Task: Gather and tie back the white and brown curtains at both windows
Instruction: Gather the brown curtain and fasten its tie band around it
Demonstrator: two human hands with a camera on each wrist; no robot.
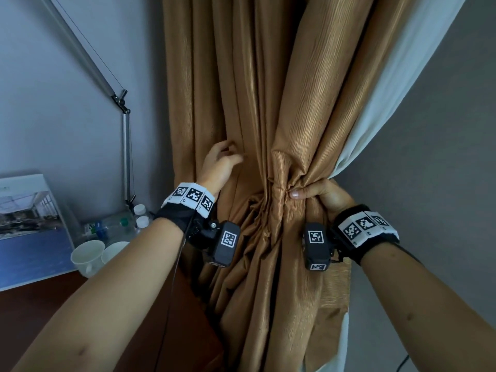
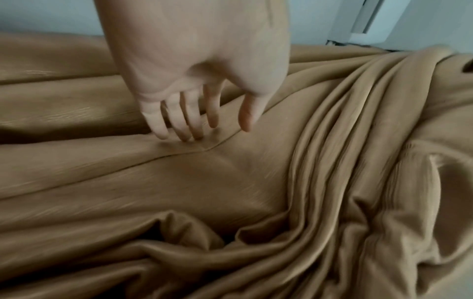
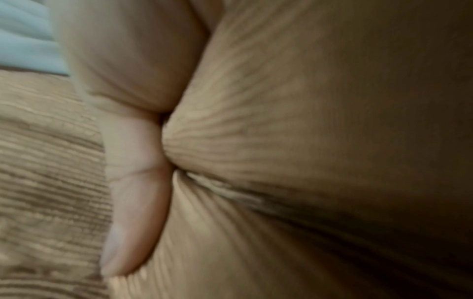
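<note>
A brown curtain [image 1: 241,89] hangs in long folds down the middle of the head view, with a white curtain [image 1: 402,84] along its right edge. My right hand [image 1: 316,193] grips a bunched waist of the brown and white fabric, thumb across the front. In the right wrist view the thumb [image 3: 133,192] presses into the brown curtain [image 3: 294,141]. My left hand [image 1: 222,161] is to the left, fingers loosely spread and holding nothing. In the left wrist view its fingertips [image 2: 189,129] lie against a fold of the brown curtain [image 2: 179,192].
A dark wooden desk [image 1: 80,318] stands at lower left with two white cups [image 1: 91,255], water bottles [image 1: 128,221], a leaning picture board [image 1: 29,226] and a metal lamp arm [image 1: 126,146]. Grey wall [image 1: 442,157] lies right of the curtains.
</note>
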